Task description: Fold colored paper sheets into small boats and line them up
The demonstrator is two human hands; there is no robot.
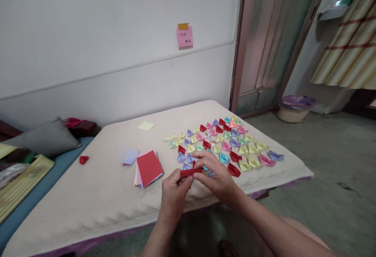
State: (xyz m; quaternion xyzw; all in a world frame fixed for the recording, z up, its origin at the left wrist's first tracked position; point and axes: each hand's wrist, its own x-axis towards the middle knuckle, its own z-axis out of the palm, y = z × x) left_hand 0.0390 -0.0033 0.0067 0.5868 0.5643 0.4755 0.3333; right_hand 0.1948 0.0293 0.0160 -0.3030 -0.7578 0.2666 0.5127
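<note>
A white wall point(117, 34) rises behind the cloth-covered counter point(88, 206), whose far edge runs along it. Across the right part of the counter, from near the far right corner towards the near edge, spread many folded paper boats point(217, 148) in red, pink, yellow, green, blue and purple.

The right hand point(219, 177) and left hand point(172, 188) meet at the middle of the near edge. Left of them lies a stack of paper sheets point(149, 169) topped by a red one, with some purple paper point(131, 157) just beside its left side. A pale yellow sheet point(146, 126) lies alone near the far edge.

Between the hands is a narrow folded red paper point(188, 173), raised in front of the nearest boats. The left fingers pinch its left end; the right thumb presses its near side while the other right fingers arch over it, gripping the right end. A small red folded piece point(84, 159) sits near the left edge.

The step in hand seems to be shaping or creasing a fold. The next move probably calls for one end held steady while the other thumb works along the crease, gently enough not to tear it.
</note>
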